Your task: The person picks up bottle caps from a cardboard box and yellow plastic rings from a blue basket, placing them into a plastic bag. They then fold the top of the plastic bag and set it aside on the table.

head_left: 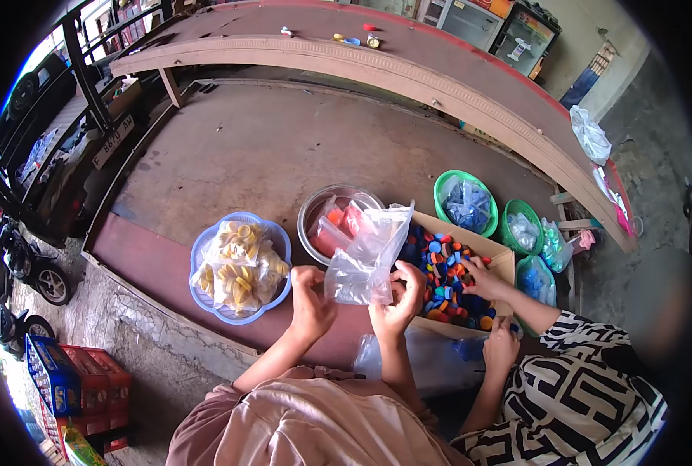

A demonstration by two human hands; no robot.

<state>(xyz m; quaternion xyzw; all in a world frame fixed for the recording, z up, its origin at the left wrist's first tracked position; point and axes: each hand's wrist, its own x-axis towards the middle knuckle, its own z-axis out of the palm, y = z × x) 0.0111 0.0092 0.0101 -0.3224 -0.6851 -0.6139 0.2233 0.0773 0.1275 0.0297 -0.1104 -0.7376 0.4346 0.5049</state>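
Observation:
A clear plastic bag [371, 252] is held up in front of me between both hands. My left hand [312, 299] is closed in a pinch at the bag's left edge, and my right hand [400, 301] pinches its lower right side. Behind the bag stands a metal bowl [305, 211] holding clear packets with red contents [332, 229]. Left of my hands, a light blue basket [196, 289] carries clear bags of yellow ring-like pieces [239, 281]. To the right is a cardboard box [504, 266] full of colourful bottle caps [445, 273].
A co-worker's hand [482, 281] reaches into the box; their other hand [501, 342] is at its near edge. Green baskets [441, 180] with bagged blue pieces stand beyond the box. A raised wooden ledge [284, 54] runs behind the table [229, 140]. Drink crates [82, 380] stand lower left.

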